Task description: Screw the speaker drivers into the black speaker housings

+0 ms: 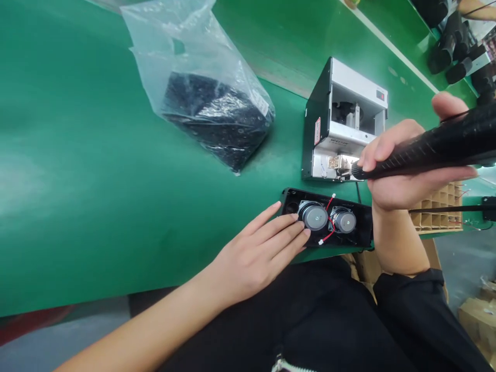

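A black speaker housing (362, 225) lies on the green table near its front edge, with two round drivers and red wires inside. My left hand (263, 248) rests flat on the housing's left end, its fingers stretched out beside the left driver (314, 216). Wrapped around a black electric screwdriver (426, 147) is my right hand (403, 170). The screwdriver's tip is at the front of a silver and black screw feeder (351, 103), behind the housing. Whether a screw sits on the tip cannot be made out.
A clear plastic bag (217, 113) of black parts lies at the back left of the green table (77, 155). A cardboard divider grid (436, 219) is at the right, beyond my right wrist. Black parts and a person's arm (475, 9) show at the top right.
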Demonstrator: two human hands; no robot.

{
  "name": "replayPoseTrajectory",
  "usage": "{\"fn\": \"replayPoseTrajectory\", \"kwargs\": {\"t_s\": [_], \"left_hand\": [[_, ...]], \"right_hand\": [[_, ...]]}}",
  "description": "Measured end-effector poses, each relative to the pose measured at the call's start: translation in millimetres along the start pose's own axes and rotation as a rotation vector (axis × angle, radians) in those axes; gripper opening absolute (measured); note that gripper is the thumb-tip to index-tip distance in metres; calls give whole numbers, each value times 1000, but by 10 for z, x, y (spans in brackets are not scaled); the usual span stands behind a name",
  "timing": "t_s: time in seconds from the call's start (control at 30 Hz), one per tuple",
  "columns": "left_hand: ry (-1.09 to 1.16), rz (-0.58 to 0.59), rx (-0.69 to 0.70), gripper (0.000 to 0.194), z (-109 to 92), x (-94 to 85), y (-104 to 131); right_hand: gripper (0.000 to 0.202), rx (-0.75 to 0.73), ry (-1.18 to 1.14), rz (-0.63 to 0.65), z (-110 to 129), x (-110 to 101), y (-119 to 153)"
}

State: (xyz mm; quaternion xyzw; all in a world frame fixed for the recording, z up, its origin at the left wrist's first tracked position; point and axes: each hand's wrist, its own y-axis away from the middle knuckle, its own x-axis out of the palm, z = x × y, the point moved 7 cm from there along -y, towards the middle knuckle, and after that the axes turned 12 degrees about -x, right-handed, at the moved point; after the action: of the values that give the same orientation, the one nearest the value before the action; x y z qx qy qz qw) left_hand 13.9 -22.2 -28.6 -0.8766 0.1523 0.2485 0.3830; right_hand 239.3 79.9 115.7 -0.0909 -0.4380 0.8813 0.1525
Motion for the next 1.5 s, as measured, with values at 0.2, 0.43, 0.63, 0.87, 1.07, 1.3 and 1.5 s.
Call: {"fn": "replayPoseTrajectory", "kwargs": {"t_s": [0.2, 0.43, 0.63, 0.87, 1.07, 1.3, 1.5], "left_hand": [[-61, 15, 51, 32, 7, -24, -11], [-88, 5, 67, 22, -36, -50, -119], [-63, 10, 46, 29, -39, -26, -88], [114, -107, -105, 35, -37, -94, -140], [31, -170, -214, 26, 10, -266, -395], [88, -80, -228, 16, 40, -323, -476], [214, -22, -264, 18, 61, -351, -488]], "right_hand": [[58, 46, -96, -4, 141, -24, 20], [45, 207, -200, 187, 517, 35, 15], [54, 235, -268, 205, 258, 311, 266], [56, 284, -238, 188, 330, 277, 222], [42, 385, -275, 217, 584, 194, 98], [34, 378, -297, 161, 744, 193, 58], [36, 361, -305, 264, 795, 255, 43]]}}
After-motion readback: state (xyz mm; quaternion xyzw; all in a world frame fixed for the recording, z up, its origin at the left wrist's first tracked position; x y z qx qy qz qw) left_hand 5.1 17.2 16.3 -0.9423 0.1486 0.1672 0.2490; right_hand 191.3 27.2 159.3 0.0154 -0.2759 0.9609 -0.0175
